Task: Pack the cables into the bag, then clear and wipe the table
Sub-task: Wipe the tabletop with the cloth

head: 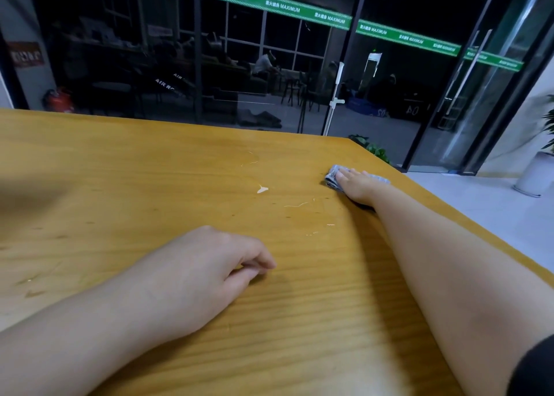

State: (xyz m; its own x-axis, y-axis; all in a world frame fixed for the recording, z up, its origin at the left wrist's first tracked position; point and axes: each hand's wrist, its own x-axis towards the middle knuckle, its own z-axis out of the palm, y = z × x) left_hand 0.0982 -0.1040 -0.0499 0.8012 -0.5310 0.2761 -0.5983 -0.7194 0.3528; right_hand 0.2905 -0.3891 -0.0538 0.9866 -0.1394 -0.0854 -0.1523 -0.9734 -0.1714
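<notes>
Right hand (356,184) far out, arm stretched, fingers flat. Left hand (207,272) near, loosely curled.

Your right hand (356,184) lies flat on the cloth (332,177) near the far right corner of the table (150,171), arm stretched out along the right edge. Your left hand (207,271) rests on the tabletop nearer you and to the left of it, well apart from the cloth. Between the two hands, small smears (263,189) sit on the surface. Behind the table stands a glass wall (269,66); a potted plant (536,171) stands on the floor to the right.
</notes>
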